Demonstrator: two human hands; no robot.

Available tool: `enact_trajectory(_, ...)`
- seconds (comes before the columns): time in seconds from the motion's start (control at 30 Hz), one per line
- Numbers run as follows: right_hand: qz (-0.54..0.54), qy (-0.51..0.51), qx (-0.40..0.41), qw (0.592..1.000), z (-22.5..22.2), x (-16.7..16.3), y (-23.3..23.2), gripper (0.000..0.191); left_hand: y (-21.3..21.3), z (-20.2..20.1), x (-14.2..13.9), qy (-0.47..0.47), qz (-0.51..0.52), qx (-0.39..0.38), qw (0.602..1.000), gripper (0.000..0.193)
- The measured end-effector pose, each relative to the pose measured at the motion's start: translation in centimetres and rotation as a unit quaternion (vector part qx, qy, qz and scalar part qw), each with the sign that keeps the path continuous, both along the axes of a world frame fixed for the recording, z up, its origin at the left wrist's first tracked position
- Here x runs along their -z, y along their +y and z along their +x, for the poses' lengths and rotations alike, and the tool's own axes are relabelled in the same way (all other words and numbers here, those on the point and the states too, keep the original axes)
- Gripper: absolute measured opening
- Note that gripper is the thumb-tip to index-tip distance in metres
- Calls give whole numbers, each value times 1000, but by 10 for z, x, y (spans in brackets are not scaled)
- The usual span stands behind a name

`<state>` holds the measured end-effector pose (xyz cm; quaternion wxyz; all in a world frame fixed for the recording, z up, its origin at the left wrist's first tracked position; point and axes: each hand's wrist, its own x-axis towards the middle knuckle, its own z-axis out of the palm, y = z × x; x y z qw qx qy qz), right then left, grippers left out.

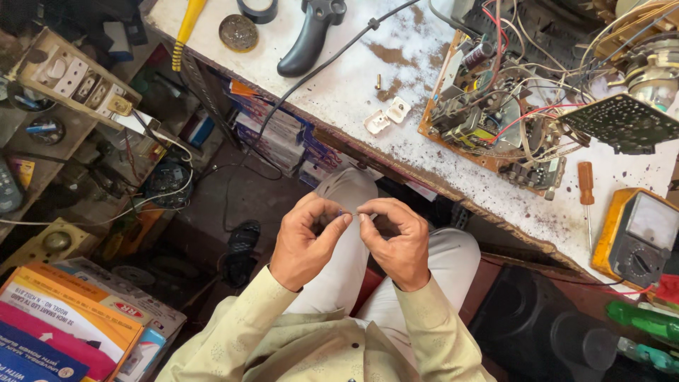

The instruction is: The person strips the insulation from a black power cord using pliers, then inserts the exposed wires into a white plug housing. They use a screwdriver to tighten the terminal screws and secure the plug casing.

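My left hand and my right hand meet over my lap, fingertips pinched together on a tiny dark part held between them. The part is too small to identify. Both hands are below the front edge of the white workbench. An open circuit board with red and white wires lies on the bench above my right hand.
On the bench lie a black handle-shaped tool, a white plastic clip, an orange-handled screwdriver and a yellow multimeter. A switchboard and cardboard boxes stand at left. A black sandal lies on the floor.
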<state>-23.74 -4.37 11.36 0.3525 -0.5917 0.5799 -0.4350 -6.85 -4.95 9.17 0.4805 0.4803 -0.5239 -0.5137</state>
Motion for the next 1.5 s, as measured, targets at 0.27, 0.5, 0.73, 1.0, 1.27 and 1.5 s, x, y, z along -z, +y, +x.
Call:
enact_trajectory(0.27, -30, 2, 21, 999, 5, 7, 8, 10, 4, -4, -5, -41, -32, -41, 998, 10)
enact_trajectory(0.5, -101, 14, 164, 981, 38, 19, 22, 6, 11, -20, -2, -6, -60, -62, 996, 7)
enact_trajectory(0.73, -17, -148, 69, 986, 18, 21, 26, 19, 5, -15, 8, 94, 22, -38, 995, 13)
enact_trajectory(1.0, 100, -413, -32, 905, -11, 57, 10, 18, 8, -9, 16, 113, 82, 14, 990, 16)
enact_trajectory(1.27, 79, -349, 19, 934, -4, 66, 13, 10, 6, -11, 25, 225, 148, 24, 963, 9)
enact_trajectory(1.5, 99, -309, 21, 946, 4, 50, 6, 15, 10, -9, 23, 110, 112, -31, 987, 7)
